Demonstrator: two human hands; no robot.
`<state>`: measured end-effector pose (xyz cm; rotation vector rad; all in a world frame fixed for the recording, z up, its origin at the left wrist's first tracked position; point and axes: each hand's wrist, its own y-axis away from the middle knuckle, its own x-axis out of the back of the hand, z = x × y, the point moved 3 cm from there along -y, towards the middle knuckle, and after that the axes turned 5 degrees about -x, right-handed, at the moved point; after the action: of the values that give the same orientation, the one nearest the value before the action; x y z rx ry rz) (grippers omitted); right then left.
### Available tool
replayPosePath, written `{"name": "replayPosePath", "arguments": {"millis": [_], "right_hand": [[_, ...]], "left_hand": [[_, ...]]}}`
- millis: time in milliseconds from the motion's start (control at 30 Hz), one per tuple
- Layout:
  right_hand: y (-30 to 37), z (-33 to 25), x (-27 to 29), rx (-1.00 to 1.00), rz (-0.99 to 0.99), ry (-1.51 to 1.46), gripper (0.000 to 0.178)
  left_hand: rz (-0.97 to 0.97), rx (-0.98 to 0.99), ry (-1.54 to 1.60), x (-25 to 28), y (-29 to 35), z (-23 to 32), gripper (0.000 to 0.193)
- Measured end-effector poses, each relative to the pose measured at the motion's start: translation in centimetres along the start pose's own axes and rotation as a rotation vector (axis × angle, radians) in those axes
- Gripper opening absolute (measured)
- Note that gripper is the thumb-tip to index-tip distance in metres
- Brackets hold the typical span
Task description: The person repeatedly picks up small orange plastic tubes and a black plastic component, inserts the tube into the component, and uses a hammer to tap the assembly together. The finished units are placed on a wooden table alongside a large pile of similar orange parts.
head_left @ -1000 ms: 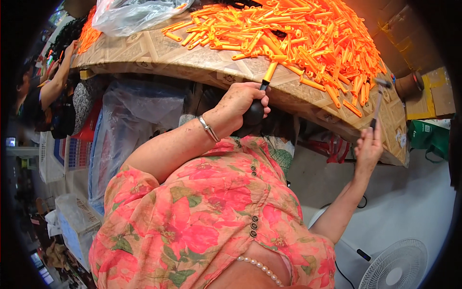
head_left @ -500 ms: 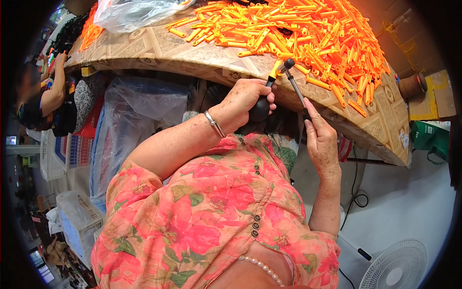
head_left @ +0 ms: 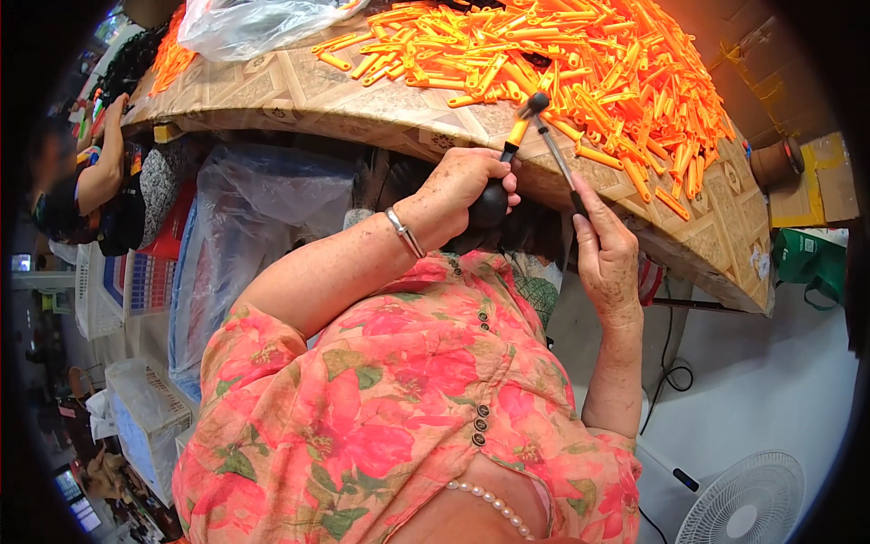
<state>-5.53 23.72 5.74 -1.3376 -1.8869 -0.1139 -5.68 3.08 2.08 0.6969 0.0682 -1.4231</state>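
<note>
My left hand (head_left: 464, 186) is closed around a black bulb-ended tool (head_left: 488, 205), its rounded black end showing below the fingers. An orange handle piece (head_left: 516, 135) rises from its black upper part, above my thumb. My right hand (head_left: 605, 249) grips a small hammer (head_left: 555, 151) with a metal shaft and black grip. The hammer's dark head is right at the top of the orange piece; whether they touch I cannot tell. Both hands are just in front of the table edge, and a large heap of orange plastic handles (head_left: 580, 68) lies beyond them.
The patterned table (head_left: 299, 95) curves across the far side. A clear plastic bag (head_left: 236, 27) lies on it. At left, another person's arm (head_left: 111, 163) reaches to the table. Plastic-wrapped goods (head_left: 263, 199) are below it. A white fan (head_left: 743, 508) stands at lower right, near a cable (head_left: 675, 372).
The hammer head has shifted slightly up and left, with its shaft tilted a little more to the left. My left hand has hardly moved.
</note>
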Motion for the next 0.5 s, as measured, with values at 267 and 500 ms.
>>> {"name": "replayPosePath", "arguments": {"millis": [267,500], "right_hand": [[-0.8,1.0,-0.6,0.008,0.026,0.064,0.047],[-0.8,1.6,-1.0,-0.003,0.043,0.038,0.047]], "left_hand": [[-0.001,-0.012,0.004,0.0,-0.2,-0.2,0.017],[-0.027,-0.040,0.046,0.0,0.0,-0.3,0.019]]}}
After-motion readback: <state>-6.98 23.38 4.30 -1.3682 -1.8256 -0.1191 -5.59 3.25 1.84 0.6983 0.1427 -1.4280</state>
